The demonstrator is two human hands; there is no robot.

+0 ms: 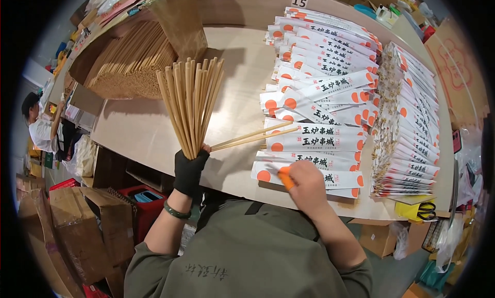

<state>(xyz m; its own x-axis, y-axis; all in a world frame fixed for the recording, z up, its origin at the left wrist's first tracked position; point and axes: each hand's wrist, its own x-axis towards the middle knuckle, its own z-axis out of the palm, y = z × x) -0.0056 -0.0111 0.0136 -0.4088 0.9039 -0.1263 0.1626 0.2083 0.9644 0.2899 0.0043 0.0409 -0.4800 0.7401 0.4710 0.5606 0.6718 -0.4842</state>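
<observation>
My left hand [192, 166], in a black fingerless glove, is closed around the lower end of a fanned bundle of wooden chopsticks [192, 102]. A separate pair of chopsticks [252, 137] sticks out of that hand to the right, its far ends over the white paper chopstick sleeves [330, 135]. At the front of this overlapping stack is my right hand [307, 187], fingers curled, an orange finger cot on one of them. That finger reaches over the nearest sleeve [335, 178]; whatever the fingers pinch is hidden and slightly blurred.
Beyond my left hand, an open cardboard box [188, 27] holds many loose chopsticks [136, 61]. At the right stands a stack of filled sleeves [412, 128], with black-handled scissors [426, 211] near the table edge. Cartons [77, 220] crowd the lower left. Another person [44, 123] is far left.
</observation>
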